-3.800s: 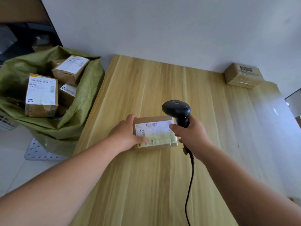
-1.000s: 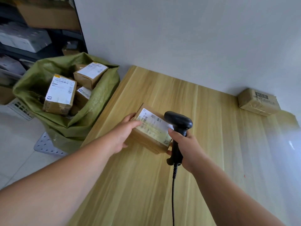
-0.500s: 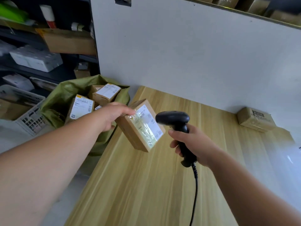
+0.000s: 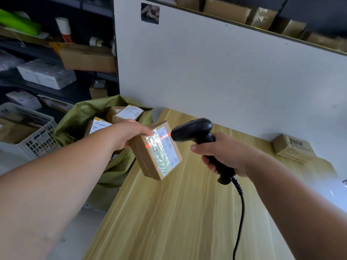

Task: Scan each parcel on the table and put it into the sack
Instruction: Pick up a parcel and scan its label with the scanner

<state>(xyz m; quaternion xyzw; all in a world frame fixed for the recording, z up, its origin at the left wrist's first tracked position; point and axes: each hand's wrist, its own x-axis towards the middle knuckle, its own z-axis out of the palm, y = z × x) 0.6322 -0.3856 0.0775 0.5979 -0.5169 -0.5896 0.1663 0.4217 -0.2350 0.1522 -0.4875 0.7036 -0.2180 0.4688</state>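
Left hand held a small brown cardboard parcel up in the air, with the fingers curled over its top edge and the thumb under it. The parcel was tilted. It hung over the left edge of the light wooden table, right next to the green woven sack. A white paper label under shiny tape covered its front face, and that face was turned to the right.

The right hand was wrapped tight round the handle of a black hand scanner. The scanner's head pointed at the label from just beside it, but did not touch it. A thin red line of light ran across the top part of the label. A black curly cable hung down from the bottom of the scanner, over the table.

The sack sat open on the floor to the left of the table. Two brown boxes with white labels could be seen inside it, partly hidden behind the left arm.

One more brown taped parcel lay flat on the far right corner of the table, against the white wall board and well apart from both hands.

A white plastic basket with holes stood on the floor to the left of the sack. Dark shelves full of boxes and packets stood behind it.
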